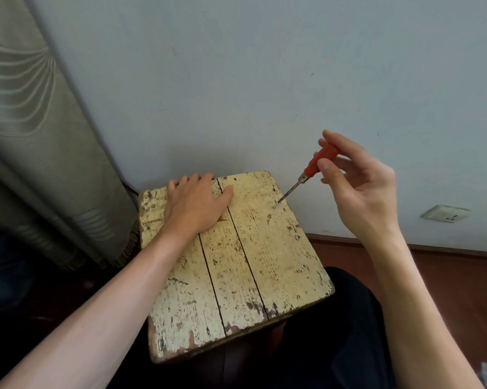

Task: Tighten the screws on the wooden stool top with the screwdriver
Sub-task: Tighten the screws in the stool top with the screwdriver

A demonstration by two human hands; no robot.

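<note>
A worn wooden stool top with peeling yellow paint fills the middle of the head view. Three screws sit along its right edge: a far screw, a middle screw and a near screw. My right hand pinches the red handle of a screwdriver, held tilted, with its metal tip set on the far screw. My left hand lies flat on the far left part of the top, fingers reaching over the back edge.
A pale wall stands right behind the stool, with a socket plate low at the right. A grey-green curtain hangs at the left. Red-brown floor lies to the right, and dark trouser legs show under the stool.
</note>
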